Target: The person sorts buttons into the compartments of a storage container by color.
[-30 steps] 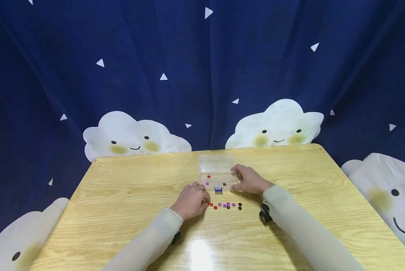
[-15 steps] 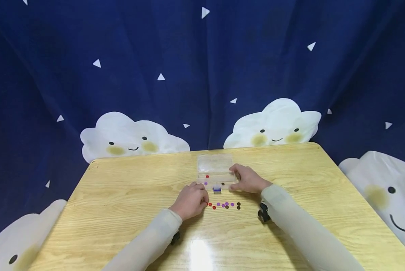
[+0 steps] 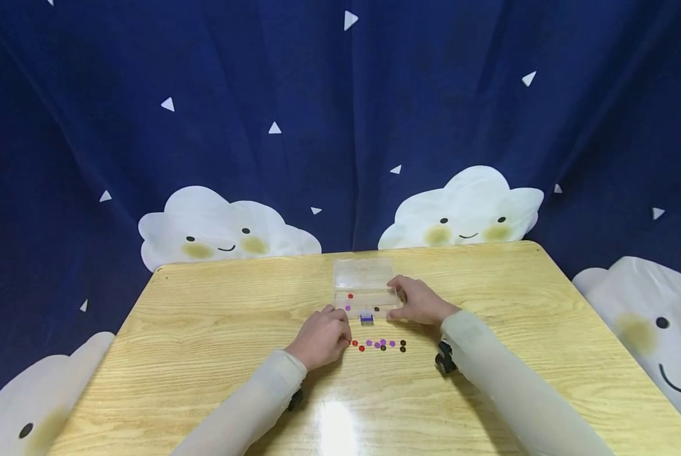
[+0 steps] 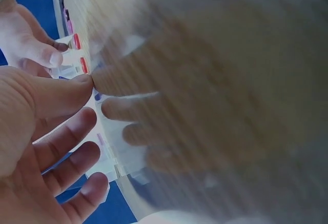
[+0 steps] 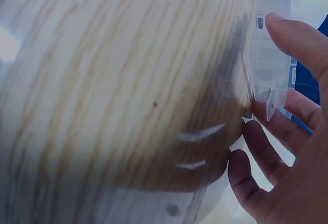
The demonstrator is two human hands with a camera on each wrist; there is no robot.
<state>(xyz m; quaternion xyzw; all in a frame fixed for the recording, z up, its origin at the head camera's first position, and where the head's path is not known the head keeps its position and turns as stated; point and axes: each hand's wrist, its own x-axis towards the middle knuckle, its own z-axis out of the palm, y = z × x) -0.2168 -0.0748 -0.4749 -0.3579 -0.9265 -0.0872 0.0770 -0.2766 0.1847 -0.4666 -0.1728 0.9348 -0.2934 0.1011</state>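
Observation:
In the head view, my left hand (image 3: 321,339) rests low over the table, thumb and index fingertip pinching a red button (image 3: 348,342) at the left end of a loose row. The left wrist view hides that button behind the thumb; two other red buttons (image 4: 83,65) lie just beyond. My right hand (image 3: 422,303) holds the right end of a clear plastic box (image 3: 364,275), thumb at the front and fingers round the side. Its lid is tipped back, and a blue clasp (image 3: 366,319) sits at the front. Inside are a red, a purple and a black button (image 3: 377,309).
Several purple buttons (image 3: 377,345) and black buttons (image 3: 403,349) continue the row to the right, in front of the box. The wooden table (image 3: 220,316) ends at a dark blue curtain (image 3: 317,126) printed with clouds.
The head view shifts slightly left and back. Both hands, the box and the buttons keep their places.

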